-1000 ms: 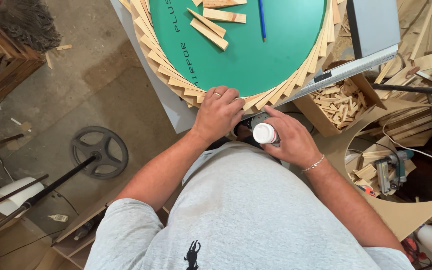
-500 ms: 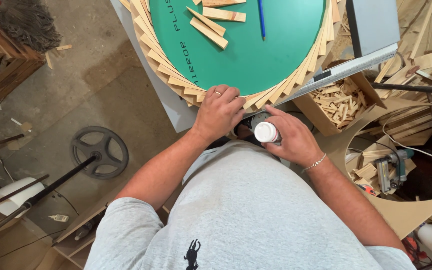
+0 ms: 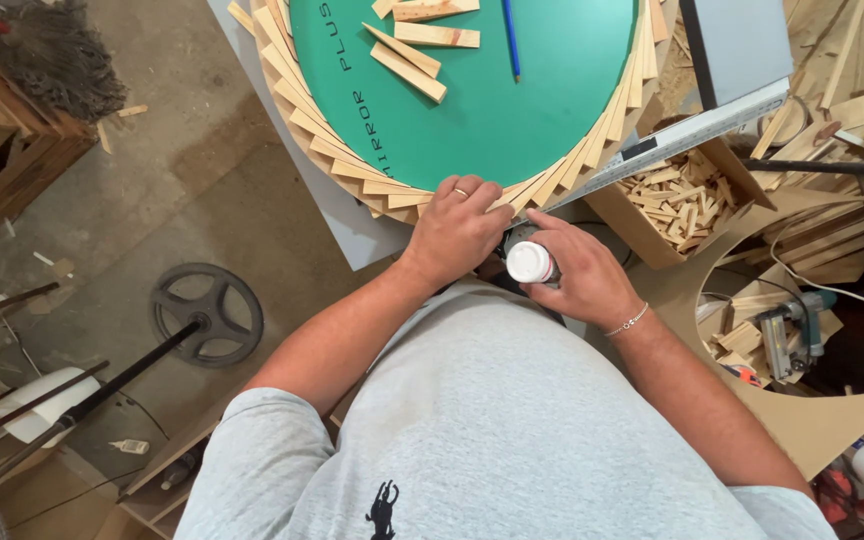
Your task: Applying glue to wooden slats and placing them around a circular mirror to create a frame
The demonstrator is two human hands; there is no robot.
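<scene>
Nothing is shifting since before: left hand is lying flat on wooden slats, right hand gripping white-capped bottle, box of offcuts beside.

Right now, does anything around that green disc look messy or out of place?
Nothing looks damaged or spilled. Loose wood strips and a blue pencil lie scattered on the green disc, and offcuts fill the cardboard box haphazardly.

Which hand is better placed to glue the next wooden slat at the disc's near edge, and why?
Probably the right hand: it already grips the white-capped bottle beside the slat ring. The left hand lies flat on the slats at the green disc edge, seemingly steadying them.
</scene>
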